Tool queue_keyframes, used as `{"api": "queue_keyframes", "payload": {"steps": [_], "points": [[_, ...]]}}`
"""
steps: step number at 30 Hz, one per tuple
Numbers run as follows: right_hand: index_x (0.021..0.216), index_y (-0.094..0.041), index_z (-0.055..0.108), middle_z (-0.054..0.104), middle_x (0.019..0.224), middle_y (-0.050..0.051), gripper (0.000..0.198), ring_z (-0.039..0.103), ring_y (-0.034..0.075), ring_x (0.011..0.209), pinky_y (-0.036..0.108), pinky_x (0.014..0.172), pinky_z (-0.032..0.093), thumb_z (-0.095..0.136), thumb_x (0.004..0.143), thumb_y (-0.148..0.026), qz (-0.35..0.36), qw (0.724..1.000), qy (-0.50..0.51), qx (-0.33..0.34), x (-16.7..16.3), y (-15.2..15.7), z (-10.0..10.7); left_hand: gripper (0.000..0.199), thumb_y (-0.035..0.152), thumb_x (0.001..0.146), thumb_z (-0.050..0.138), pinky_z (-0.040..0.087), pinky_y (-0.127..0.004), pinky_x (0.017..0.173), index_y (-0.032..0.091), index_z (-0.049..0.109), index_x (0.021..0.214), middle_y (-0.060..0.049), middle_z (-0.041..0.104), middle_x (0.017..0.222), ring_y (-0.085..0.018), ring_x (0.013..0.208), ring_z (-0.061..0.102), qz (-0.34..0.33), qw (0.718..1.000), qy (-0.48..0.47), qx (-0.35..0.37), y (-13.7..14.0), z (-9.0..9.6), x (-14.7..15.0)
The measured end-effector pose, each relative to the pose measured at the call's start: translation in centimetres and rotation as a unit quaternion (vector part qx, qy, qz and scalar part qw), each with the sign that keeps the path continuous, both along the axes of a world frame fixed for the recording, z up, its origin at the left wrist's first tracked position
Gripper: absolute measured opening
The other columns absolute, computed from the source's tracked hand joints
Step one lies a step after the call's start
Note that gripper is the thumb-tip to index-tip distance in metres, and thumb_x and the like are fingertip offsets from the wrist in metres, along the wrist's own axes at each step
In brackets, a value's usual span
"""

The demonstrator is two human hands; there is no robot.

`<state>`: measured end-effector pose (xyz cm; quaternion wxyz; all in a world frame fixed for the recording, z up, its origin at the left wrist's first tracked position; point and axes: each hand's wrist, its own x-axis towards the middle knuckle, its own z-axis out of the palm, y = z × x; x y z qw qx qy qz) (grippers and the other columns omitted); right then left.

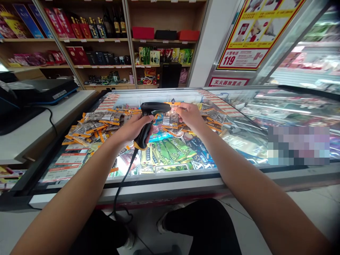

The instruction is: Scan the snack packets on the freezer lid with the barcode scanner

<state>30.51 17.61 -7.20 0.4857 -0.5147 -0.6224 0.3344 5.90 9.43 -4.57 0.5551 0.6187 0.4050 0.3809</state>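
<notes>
Across the near edge of the freezer [172,191], both forearms [91,177] reach forward, slanting inward. Green bags [174,150] lie inside it. The left hand [136,128] wraps a black scanner [145,132]; right of that, the right hand [189,114] pinches a small packet [170,122] at its top, near other packets [91,124] heaped left.

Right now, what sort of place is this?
Most likely a small grocery shop: price-tagged shelves along the back, a glass-topped display chest holding bagged goods, and a handheld barcode scanner in the left hand.
</notes>
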Motion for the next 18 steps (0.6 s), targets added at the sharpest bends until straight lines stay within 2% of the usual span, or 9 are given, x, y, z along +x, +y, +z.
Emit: {"api": "queue_keyframes", "payload": {"steps": [8,18], "points": [[0.097,-0.018,0.076,0.055,0.065,0.0,0.025,0.052,0.015,0.054,0.028,0.053,0.046,0.072,0.089,-0.042,-0.007,0.999,-0.032,0.008,0.05,-0.23,0.1,0.034,0.048,0.094,0.06,0.052,-0.029,0.044,0.02,0.055,0.076,-0.002,0.063,0.061,-0.015,0.041,0.059,0.005,1.0,-0.003,0.0,-0.08,0.09,-0.02],[0.085,-0.021,0.068,0.05,0.063,-0.002,0.02,0.05,0.015,0.051,0.03,0.054,0.046,0.069,0.09,-0.04,-0.013,0.998,-0.052,0.033,0.82,0.24,-0.05,0.029,0.048,0.092,0.061,0.051,-0.029,0.044,0.021,0.053,0.085,0.0,0.065,0.062,-0.016,0.041,0.059,0.014,1.0,-0.02,0.012,-0.15,0.68,-0.35]]}}
